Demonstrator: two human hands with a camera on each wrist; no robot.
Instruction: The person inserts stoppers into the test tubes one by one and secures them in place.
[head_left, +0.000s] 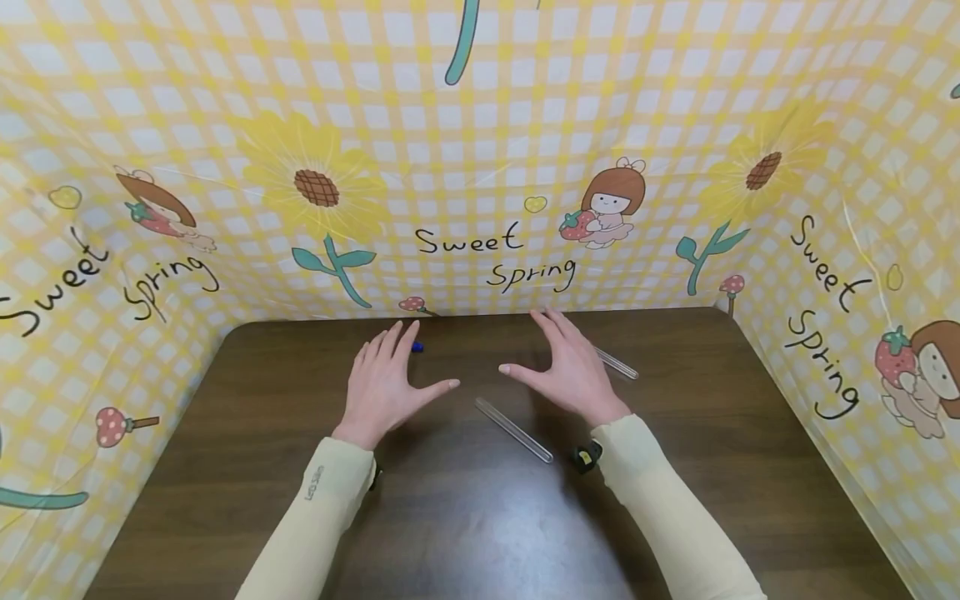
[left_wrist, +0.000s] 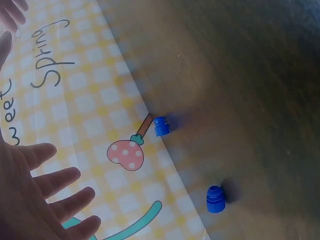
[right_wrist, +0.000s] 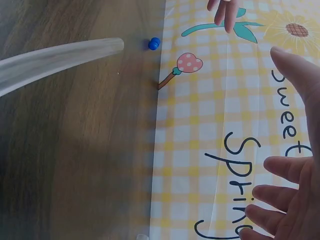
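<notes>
A: How could the long, clear, round tube (head_left: 513,430) on the dark brown wooden table (head_left: 262,433) be picked up well?

B: It looks slippery and it might roll. A soft pinch at its middle should work best, with no hard squeeze. It lies near the right hand (head_left: 573,367), on the slant, with one tip toward the table's far edge.

A: And the second clear, round tube (head_left: 618,364)?

B: That one is nearer the table's far right corner. The right hand hides part of it, so a slow reach would be safer than a quick one.

A: What about the little blue bits?

B: One small, shiny blue plug (left_wrist: 162,126) is right by the table's far edge. Another small blue plug (left_wrist: 216,199) is near that edge too, with a gap between them. Just the fingertips should do for those.

A: How are the hands?

B: The right hand and the left hand (head_left: 382,383) are over the table, fingers spread toward the far edge. The thumbs point at each other, well apart. Both hands hold nothing.
</notes>
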